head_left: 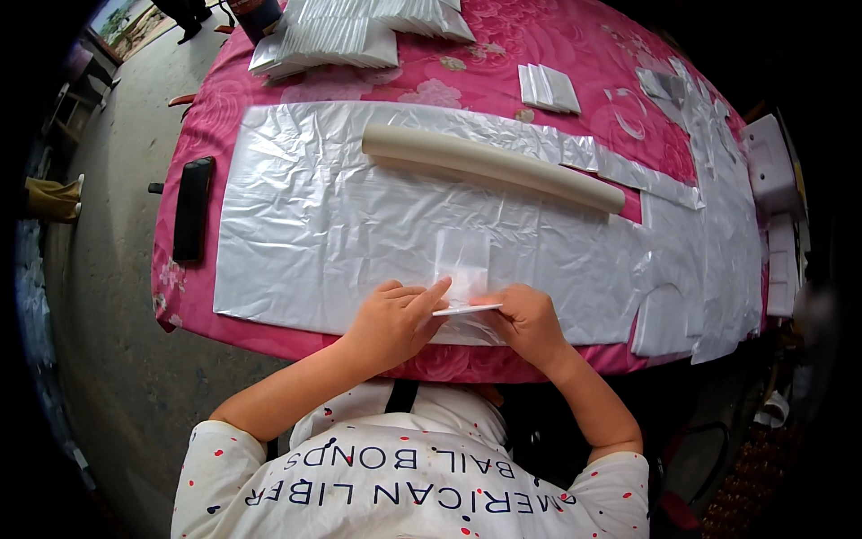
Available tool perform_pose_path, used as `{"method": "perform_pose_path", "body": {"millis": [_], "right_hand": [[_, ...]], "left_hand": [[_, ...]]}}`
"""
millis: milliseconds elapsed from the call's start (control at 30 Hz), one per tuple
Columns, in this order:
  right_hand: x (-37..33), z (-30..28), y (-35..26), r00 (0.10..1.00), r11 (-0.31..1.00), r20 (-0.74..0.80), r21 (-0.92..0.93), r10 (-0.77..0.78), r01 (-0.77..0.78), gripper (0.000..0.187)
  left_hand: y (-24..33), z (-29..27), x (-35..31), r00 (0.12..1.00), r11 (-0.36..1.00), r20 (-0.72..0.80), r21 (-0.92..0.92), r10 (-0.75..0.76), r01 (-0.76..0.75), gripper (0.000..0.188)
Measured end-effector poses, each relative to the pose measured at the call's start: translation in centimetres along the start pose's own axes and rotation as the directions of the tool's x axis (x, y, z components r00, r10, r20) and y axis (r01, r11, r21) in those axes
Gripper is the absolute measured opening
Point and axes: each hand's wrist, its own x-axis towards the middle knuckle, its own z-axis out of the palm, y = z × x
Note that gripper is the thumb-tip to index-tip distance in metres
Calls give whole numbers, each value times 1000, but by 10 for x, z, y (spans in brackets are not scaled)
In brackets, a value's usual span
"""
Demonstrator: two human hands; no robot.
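My left hand [402,314] and my right hand [530,322] work on a folded white plastic bag [463,250] near the table's front edge. It is a narrow, see-through strip, its far end lying flat and its near end folded into a stiff white edge. Both hands are closed on this near end, the left from its left side, the right pinching its right corner. Beneath lies a large, wrinkled stack of silvery-white plastic sheeting [296,216]. A long beige tube [494,168] rests across the sheeting beyond my hands.
On the left lies a black phone-like object [193,209]. Folded white packets [332,40] are piled at the back, with a smaller group [548,88] at the back right. More plastic [718,242] hangs over the right edge of the pink floral tablecloth [620,45].
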Motion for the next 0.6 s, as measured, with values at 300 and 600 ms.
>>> {"method": "perform_pose_path", "body": {"millis": [300, 600], "right_hand": [[44, -10, -9, 703, 696, 272, 141, 657, -704, 28], [54, -11, 5, 633, 666, 372, 54, 679, -744, 31]], "left_hand": [[-2, 2, 29, 894, 894, 51, -28, -445, 447, 65], [-1, -7, 27, 993, 953, -94, 288, -71, 96, 61]]}}
